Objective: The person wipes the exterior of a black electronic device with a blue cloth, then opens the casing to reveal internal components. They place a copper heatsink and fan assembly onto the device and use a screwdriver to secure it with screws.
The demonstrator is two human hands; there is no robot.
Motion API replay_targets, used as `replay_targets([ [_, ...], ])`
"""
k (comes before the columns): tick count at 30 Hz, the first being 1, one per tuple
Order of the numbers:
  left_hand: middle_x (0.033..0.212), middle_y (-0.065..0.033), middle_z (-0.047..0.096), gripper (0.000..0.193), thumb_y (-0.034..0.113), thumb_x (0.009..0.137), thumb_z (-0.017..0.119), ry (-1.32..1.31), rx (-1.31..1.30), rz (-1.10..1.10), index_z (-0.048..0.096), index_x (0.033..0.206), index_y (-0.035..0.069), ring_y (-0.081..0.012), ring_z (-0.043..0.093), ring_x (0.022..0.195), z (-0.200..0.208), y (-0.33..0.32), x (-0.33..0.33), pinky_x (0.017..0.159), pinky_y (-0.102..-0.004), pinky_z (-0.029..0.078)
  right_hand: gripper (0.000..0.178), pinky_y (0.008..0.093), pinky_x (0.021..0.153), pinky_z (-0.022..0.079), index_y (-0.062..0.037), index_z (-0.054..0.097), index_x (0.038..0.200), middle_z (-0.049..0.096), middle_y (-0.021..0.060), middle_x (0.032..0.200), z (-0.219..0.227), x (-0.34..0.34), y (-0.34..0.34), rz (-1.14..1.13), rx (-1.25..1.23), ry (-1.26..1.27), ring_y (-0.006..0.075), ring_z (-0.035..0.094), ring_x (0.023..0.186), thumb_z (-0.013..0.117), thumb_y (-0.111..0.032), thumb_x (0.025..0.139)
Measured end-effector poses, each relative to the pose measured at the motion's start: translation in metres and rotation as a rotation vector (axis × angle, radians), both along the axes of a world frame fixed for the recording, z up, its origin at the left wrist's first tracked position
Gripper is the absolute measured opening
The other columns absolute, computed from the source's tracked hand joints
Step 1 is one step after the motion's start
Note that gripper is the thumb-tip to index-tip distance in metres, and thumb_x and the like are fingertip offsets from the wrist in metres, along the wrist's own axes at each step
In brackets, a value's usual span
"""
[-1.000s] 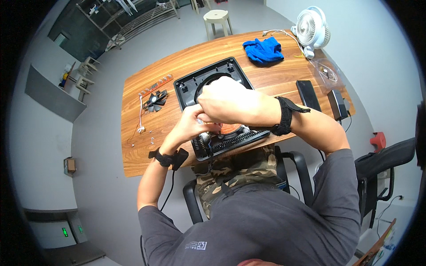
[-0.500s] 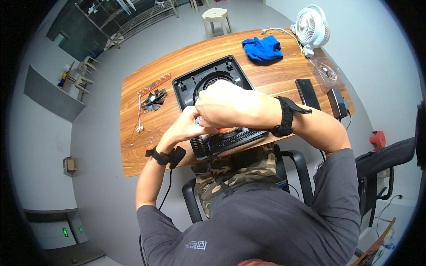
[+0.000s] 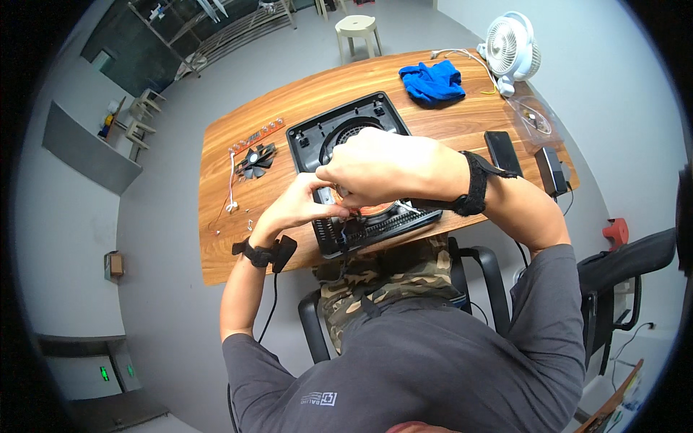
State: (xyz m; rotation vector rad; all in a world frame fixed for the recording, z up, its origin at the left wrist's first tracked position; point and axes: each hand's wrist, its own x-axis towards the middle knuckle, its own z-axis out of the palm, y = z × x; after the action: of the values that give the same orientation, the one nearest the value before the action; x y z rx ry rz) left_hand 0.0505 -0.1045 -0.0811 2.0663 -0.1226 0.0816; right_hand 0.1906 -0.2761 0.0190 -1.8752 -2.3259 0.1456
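An opened black appliance casing (image 3: 307, 148) lies on the wooden table in front of me, its round vent at the far side. Part of a copper coil (image 3: 377, 210) shows inside its near half. My right hand (image 3: 393, 167) is curled closed above the coil, and whatever its fingers hold is hidden beneath it. Close on its left, my left hand (image 3: 294, 206) bends thumb and fingers around something at the coil's left edge that I cannot make out. Left of the casing are a black fan rotor (image 3: 257, 162), an orange circuit strip (image 3: 263, 134) and small loose screws (image 3: 250, 223).
A white-plugged cable (image 3: 232, 206) lies at the table's left. Far right are a blue cloth (image 3: 435, 84), a white desk fan (image 3: 510, 49) and a clear plastic box (image 3: 535, 123). A black phone-like slab (image 3: 503, 152) and black box (image 3: 551, 172) sit near my right forearm.
My right hand has tilted and shifted slightly, so more of the coil and the parts between the hands show. My left hand stays in nearly the same place.
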Motion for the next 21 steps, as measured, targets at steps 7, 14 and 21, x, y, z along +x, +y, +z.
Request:
replay_targets([
  [7,0.093,-0.0091,0.076,0.032,0.02,0.078,0.089,-0.015,0.069,0.031,0.075,0.099,0.001,-0.0154,0.069,0.088,-0.005,-0.003,-0.004,0.082,-0.0326,0.053,0.03,0.0433,0.064,0.057,0.0015,0.069,0.092,0.068,0.018,0.072,0.0,0.0,0.01,0.035,-0.039,-0.032,0.0356,0.071,0.071,0.075,-0.027,0.084],
  [14,0.089,-0.0081,0.076,0.03,0.019,0.078,0.088,-0.061,0.105,-0.015,0.074,0.097,0.002,-0.0153,0.071,0.083,-0.006,-0.007,0.001,0.077,-0.0321,0.054,0.037,0.0425,0.063,0.057,0.0057,0.07,0.079,0.067,0.019,0.071,0.006,-0.004,0.003,-0.037,-0.083,0.04,0.035,0.07,0.068,0.077,-0.031,0.081],
  [21,0.09,-0.0086,0.077,0.032,0.017,0.077,0.089,-0.071,0.012,0.061,0.074,0.102,0.003,-0.0172,0.073,0.087,-0.013,-0.016,0.001,0.079,-0.0341,0.055,0.035,0.0415,0.059,0.056,0.004,0.071,0.07,0.065,0.0191,0.062,-0.004,-0.007,0.009,-0.045,-0.025,0.04,0.0355,0.067,0.06,0.075,-0.029,0.08],
])
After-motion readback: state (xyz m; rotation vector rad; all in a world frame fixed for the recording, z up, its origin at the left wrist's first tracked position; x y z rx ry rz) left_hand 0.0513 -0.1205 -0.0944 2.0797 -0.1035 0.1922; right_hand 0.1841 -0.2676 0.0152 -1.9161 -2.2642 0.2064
